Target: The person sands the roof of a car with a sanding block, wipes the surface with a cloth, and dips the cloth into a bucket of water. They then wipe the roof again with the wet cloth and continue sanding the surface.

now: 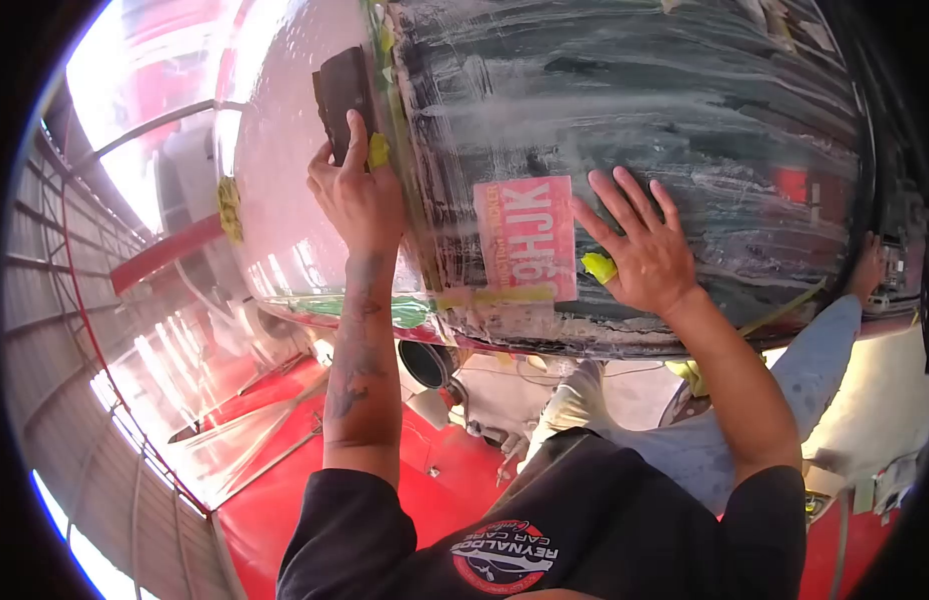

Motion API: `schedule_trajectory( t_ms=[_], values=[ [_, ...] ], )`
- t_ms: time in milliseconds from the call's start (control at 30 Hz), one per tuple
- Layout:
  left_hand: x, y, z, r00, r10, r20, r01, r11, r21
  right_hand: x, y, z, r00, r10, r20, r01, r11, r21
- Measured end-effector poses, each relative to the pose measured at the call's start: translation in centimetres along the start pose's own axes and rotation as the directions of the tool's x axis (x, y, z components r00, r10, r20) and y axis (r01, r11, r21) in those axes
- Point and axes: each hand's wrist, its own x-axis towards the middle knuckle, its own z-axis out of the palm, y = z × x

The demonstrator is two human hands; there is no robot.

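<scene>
My left hand (357,195) is closed round a dark sanding block (345,95), its thumb laid along the side. The block rests on the pale, glossy car body panel (285,120), close to a taped edge. On the dark, white-streaked car window (625,110), my right hand (645,245) lies flat with its fingers spread. A crumpled bit of yellow-green tape (600,267) is at its thumb. Left of those fingers, a pink-red sticker (527,238) with large letters shows at the window. Another scrap of yellow tape (379,150) is beside my left thumb.
A strip of yellow tape (500,296) runs along the window's lower part. Below the car's edge stands a dark round container (428,364) near the red floor (425,490). Light blue jeans (675,455) show under my right arm. A corrugated wall (65,370) rises at the left.
</scene>
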Motion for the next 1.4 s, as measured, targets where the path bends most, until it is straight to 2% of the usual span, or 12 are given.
schedule_trajectory(
  t_ms=[67, 100, 167, 367, 567, 767, 867, 967, 1067, 1167, 1267, 1400],
  values=[
    [-4.1, 0.8, -0.5, 1.0, -0.009, -0.012, 0.008, 0.998, -0.062, 0.1, 0.9, -0.2, 1.0, -0.003, 0.005, 0.003, 0.999, -0.04],
    [-6.8, -0.2, -4.2, 0.999, 0.001, 0.048, 0.0, 1.0, -0.015, -0.2, -1.8, 0.1, 1.0, 0.02, 0.012, -0.021, 0.999, 0.042],
    [-9.7, -0.8, -3.7, 0.999, 0.022, 0.034, -0.021, 0.999, -0.026, 0.0, -1.0, 0.0, 1.0, 0.014, -0.012, -0.014, 1.0, 0.018],
    [1.2, 0.6, -0.5, 0.999, 0.039, -0.028, -0.037, 0.998, 0.049, 0.1, -0.6, 0.2, 0.999, 0.005, -0.044, -0.004, 1.0, 0.02],
    [-9.4, -0.2, -3.2, 0.999, -0.027, 0.039, 0.028, 0.999, -0.031, 0.1, -0.5, -0.2, 1.0, 0.009, 0.007, -0.009, 1.0, 0.006],
    [1.7, 0.3, -0.4, 0.998, 0.064, -0.017, -0.063, 0.998, 0.031, 0.1, -0.5, 0.3, 0.999, 0.007, -0.042, -0.005, 1.0, 0.03],
    [-1.2, 0.3, -1.4, 0.998, 0.06, -0.002, -0.06, 0.998, 0.004, 0.1, -0.6, 0.0, 0.999, 0.008, -0.037, -0.007, 1.0, 0.031],
    [-8.6, -0.3, -2.8, 1.0, 0.021, -0.007, -0.022, 1.0, -0.013, 0.2, -0.5, -0.3, 1.0, 0.01, 0.01, -0.01, 1.0, 0.017],
    [-6.5, -0.3, -2.2, 0.999, 0.037, -0.006, -0.038, 0.998, -0.041, 0.2, -0.8, -0.2, 1.0, 0.028, 0.013, -0.028, 0.999, 0.025],
    [1.6, 0.5, -0.3, 0.999, 0.05, -0.019, -0.049, 0.998, 0.05, 0.2, -0.7, -0.3, 1.0, 0.018, 0.012, -0.018, 1.0, -0.002],
    [1.2, 0.0, -0.5, 0.998, 0.069, 0.003, -0.069, 0.997, 0.045, 0.1, -0.7, -0.2, 1.0, 0.019, 0.0, -0.019, 1.0, 0.014],
    [-6.2, 0.3, -2.5, 1.0, 0.021, 0.006, -0.02, 0.999, -0.035, 0.0, -0.7, -0.2, 1.0, 0.022, 0.016, -0.023, 1.0, 0.014]
  ],
)
